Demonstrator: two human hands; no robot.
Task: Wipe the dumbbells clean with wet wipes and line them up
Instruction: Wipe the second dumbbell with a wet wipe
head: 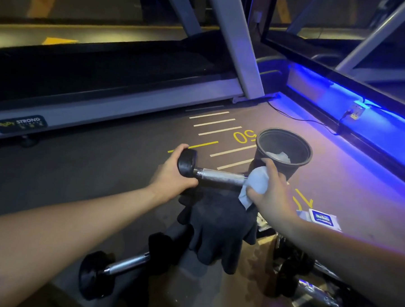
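Observation:
A small dumbbell with black ends and a silver knurled handle is held level above the floor. My left hand grips its left black end. My right hand holds a white wet wipe wrapped round the dumbbell's right end, which is hidden under the wipe. A second dumbbell lies on the floor at lower left. More dumbbells lie at lower right, partly hidden by my right forearm. A pack of wet wipes lies on the floor by my right wrist.
A black bin with used wipes inside stands just beyond my right hand. Black gloves lie below the held dumbbell. A treadmill runs along the left. A blue-lit ledge and a cable border the right.

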